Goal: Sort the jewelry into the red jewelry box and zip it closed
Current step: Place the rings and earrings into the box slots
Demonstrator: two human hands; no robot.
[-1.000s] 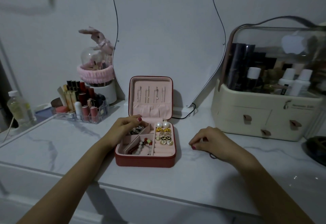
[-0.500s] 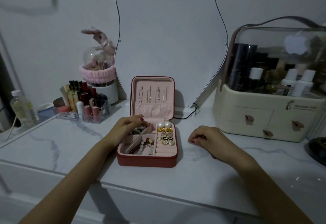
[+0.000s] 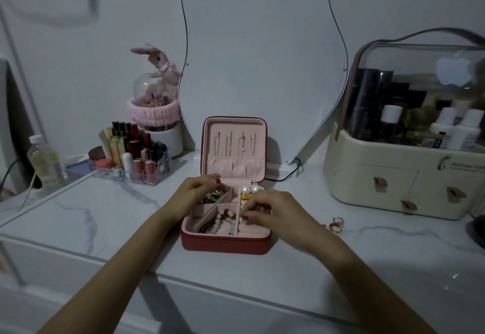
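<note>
The red jewelry box [image 3: 225,244] lies open on the marble top, its pink lid [image 3: 234,147] upright with thin chains hanging in it. Pearl earrings [image 3: 251,189] and gold pieces sit in the right column, and a beaded bracelet [image 3: 221,222] lies in the front compartment. My left hand [image 3: 195,197] grips the box's back left corner, with its fingers curled over dark beads [image 3: 211,197]. My right hand [image 3: 273,215] hovers over the right column and pinches a small piece that its fingers mostly hide. Red and gold rings [image 3: 334,224] lie on the table to the right of the box.
A curved mirror [image 3: 262,57] leans on the wall behind the box, its cable beside the lid. A clear lipstick organiser [image 3: 131,163], a pink-banded jar with a toy rabbit and a bottle stand at the left. A cream cosmetics case [image 3: 406,184] fills the right.
My right hand has moved left from the table beside the box to over its right column, uncovering the rings on the table. My left hand has stayed at the back left compartment.
</note>
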